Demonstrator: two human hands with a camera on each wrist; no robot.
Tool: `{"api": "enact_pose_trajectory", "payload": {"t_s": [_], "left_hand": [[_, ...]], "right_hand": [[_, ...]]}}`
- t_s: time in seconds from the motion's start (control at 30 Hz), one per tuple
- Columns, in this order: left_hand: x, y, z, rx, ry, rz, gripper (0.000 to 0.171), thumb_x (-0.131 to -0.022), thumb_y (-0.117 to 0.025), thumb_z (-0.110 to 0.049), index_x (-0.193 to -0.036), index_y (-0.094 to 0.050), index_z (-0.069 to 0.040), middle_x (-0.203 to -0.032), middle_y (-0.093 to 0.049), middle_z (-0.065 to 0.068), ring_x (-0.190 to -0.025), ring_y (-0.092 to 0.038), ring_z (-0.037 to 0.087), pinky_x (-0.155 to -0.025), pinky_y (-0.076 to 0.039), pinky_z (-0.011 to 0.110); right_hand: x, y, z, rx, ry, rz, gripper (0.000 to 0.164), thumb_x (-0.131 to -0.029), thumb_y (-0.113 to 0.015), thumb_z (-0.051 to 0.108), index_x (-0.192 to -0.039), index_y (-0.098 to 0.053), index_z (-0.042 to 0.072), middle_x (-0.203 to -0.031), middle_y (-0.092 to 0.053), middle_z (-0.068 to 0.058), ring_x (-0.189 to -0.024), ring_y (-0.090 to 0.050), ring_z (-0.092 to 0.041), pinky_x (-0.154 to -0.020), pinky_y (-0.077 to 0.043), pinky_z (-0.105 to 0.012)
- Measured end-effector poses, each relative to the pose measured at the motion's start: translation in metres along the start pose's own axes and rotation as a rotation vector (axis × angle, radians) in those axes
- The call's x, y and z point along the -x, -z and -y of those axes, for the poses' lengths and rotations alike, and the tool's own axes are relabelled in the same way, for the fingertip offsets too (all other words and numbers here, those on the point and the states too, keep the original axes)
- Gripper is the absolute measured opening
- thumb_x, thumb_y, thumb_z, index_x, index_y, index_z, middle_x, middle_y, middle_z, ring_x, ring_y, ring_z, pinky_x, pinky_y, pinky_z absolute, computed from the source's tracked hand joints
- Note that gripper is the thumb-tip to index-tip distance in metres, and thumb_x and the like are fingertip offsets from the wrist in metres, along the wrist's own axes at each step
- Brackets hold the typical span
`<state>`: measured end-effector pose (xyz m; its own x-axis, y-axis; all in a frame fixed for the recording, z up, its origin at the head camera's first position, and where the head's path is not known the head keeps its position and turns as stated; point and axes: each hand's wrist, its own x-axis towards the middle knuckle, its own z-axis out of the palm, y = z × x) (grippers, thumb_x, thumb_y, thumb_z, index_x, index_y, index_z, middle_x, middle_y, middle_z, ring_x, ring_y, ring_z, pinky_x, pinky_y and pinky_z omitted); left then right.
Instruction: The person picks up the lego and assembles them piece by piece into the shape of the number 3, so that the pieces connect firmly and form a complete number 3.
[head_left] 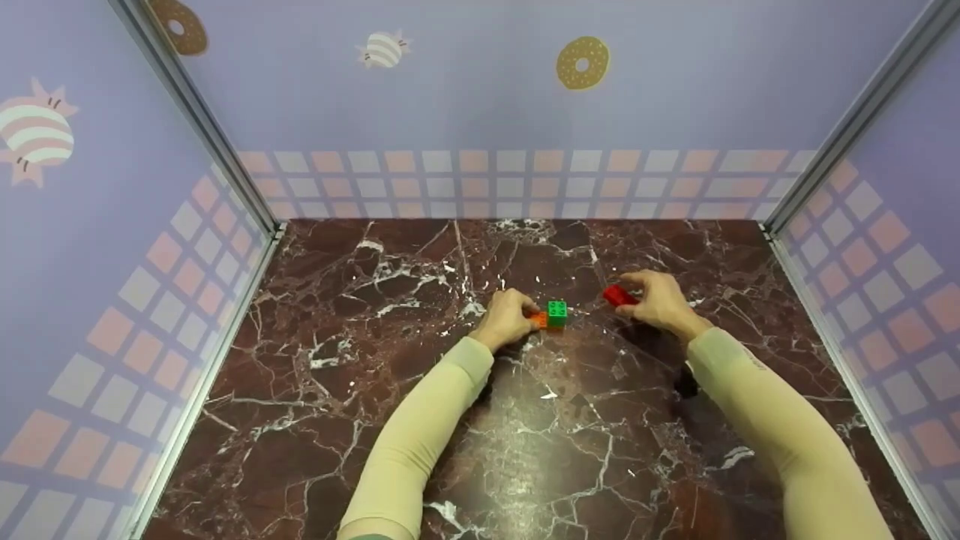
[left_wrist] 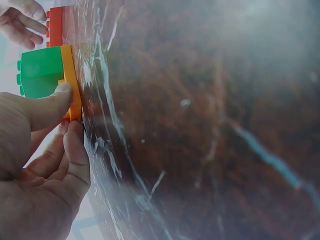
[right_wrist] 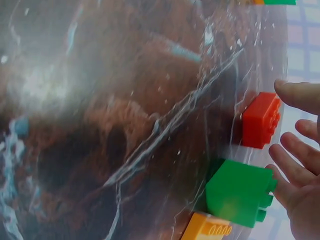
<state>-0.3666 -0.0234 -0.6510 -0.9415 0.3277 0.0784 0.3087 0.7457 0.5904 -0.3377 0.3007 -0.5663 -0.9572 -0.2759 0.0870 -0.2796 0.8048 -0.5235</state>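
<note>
In the left wrist view my left hand (left_wrist: 42, 145) pinches the low orange brick (left_wrist: 72, 92) between thumb and fingers. A taller green brick (left_wrist: 42, 72) is stacked on that brick, at the end away from the hand. The red brick (right_wrist: 261, 120) rests on the table, its studs facing my right hand (right_wrist: 302, 150). The right hand's fingers are spread and relaxed, with one fingertip right at the red brick's edge. Close by, under this hand, stand another green brick (right_wrist: 237, 192) and a yellow-orange brick (right_wrist: 207, 227); the head view hides both.
The dark red marbled table (head_left: 360, 420) is enclosed by a lavender back wall (head_left: 480, 97) and side walls with printed tiles. Grey metal posts (head_left: 217, 142) stand at the back corners. The red brick lies to the right of the stacked pair.
</note>
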Motion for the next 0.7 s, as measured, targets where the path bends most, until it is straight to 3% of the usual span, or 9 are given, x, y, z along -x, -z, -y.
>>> {"api": "enact_pose_trajectory", "payload": {"t_s": [0.27,0.7], "left_hand": [[0.0009,-0.0003,0.0005,0.001,-0.008,-0.007,0.030,-0.084,-0.095,-0.026,-0.113,-0.092,-0.019,-0.112,-0.089,-0.002,-0.109,-0.083,0.021,-0.100,-0.065,0.036],[0.0044,0.0028,-0.0043,-0.015,0.026,-0.003,0.029,-0.086,-0.094,-0.024,-0.114,-0.091,-0.022,-0.114,-0.089,-0.002,-0.109,-0.082,0.021,-0.100,-0.065,0.036]], "right_hand": [[0.0005,0.0011,-0.0055,0.048,-0.061,0.041,0.071,-0.089,-0.094,0.017,-0.148,-0.066,-0.009,-0.138,-0.076,-0.032,-0.123,-0.075,-0.052,-0.111,-0.057,-0.065],[-0.0018,-0.0011,-0.0099,0.062,-0.081,0.061,0.061,-0.090,-0.093,0.019,-0.141,-0.072,-0.009,-0.127,-0.081,-0.029,-0.116,-0.079,-0.048,-0.110,-0.057,-0.063]]}}
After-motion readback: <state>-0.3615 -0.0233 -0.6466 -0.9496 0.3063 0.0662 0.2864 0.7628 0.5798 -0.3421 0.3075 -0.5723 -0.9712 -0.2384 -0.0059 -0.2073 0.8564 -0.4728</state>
